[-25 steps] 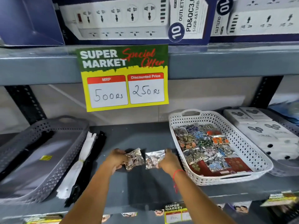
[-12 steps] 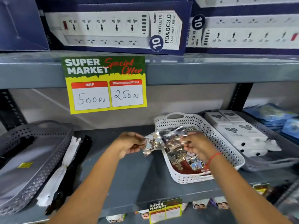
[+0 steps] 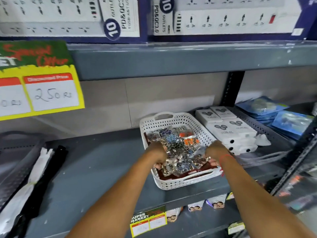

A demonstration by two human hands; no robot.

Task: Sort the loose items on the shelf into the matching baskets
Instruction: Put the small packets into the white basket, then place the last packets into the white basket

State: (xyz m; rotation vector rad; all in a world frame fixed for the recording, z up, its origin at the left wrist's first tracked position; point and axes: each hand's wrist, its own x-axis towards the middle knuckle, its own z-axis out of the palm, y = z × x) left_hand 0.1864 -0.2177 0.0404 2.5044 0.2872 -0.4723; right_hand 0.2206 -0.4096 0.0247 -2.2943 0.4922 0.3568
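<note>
A white perforated basket [image 3: 175, 185] on the grey shelf holds several clear packets of colourful charms [image 3: 178, 140]. Both my hands are inside its near end. My left hand [image 3: 158, 154] grips the left edge of a shiny charm packet [image 3: 169, 166]. My right hand [image 3: 217, 153], with a red thread at the wrist, holds another charm packet [image 3: 197, 161] by its right edge. The two packets lie low over the pile in the basket. My fingers are partly hidden under the packets.
A grey basket [image 3: 267, 133] with white boxes [image 3: 226, 127] stands right of the white one, with blue packets [image 3: 281, 117] beyond. At far left sit a dark grey basket [image 3: 15, 170] and loose white and black long items [image 3: 37, 182]. A yellow price sign [image 3: 41, 83] hangs above.
Both hands lifted the two charm packets off the open shelf, carried them right and brought them down into the white basket. The view swung right.
</note>
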